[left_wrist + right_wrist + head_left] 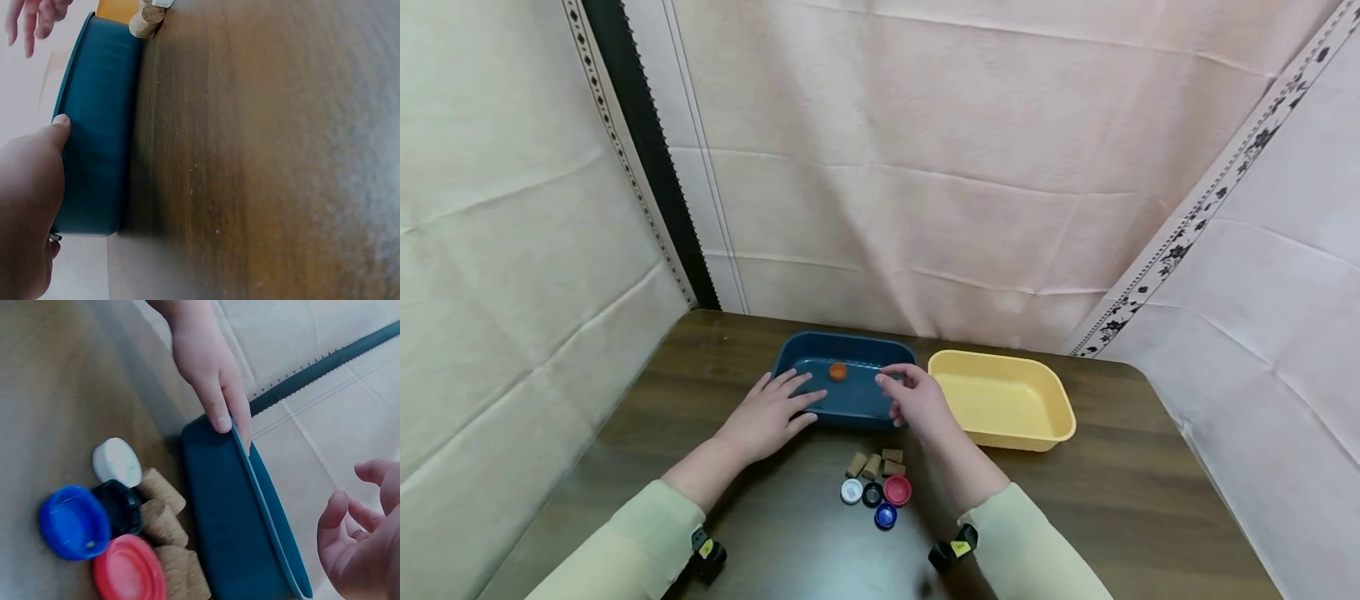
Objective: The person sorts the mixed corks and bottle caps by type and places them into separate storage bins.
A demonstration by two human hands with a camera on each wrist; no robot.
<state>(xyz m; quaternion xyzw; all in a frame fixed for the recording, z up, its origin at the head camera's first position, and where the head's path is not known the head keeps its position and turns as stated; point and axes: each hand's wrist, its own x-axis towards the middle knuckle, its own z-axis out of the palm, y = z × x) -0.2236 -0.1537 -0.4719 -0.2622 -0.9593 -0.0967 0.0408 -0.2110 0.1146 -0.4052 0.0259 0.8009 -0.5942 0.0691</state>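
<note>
My left hand [767, 419] holds the near left corner of a dark blue plastic bin [850, 414], thumb against the outer wall and spread fingers over the rim. An orange bottle cap [837, 372] is inside the bin. Above the bin's right end hovers my right hand [917, 402], its fingers loosely bent with nothing visible between them. In front of the bin lie several corks [871, 466]. Nearer to me are a white cap [852, 491], a black cap [872, 494], a red cap [897, 490] and a blue cap [885, 516].
A yellow bin [1000, 437] stands close to the right of the blue bin. Both are on a dark wooden table [1120, 500]. Pale cloth [925, 167] hangs behind the table and along both sides.
</note>
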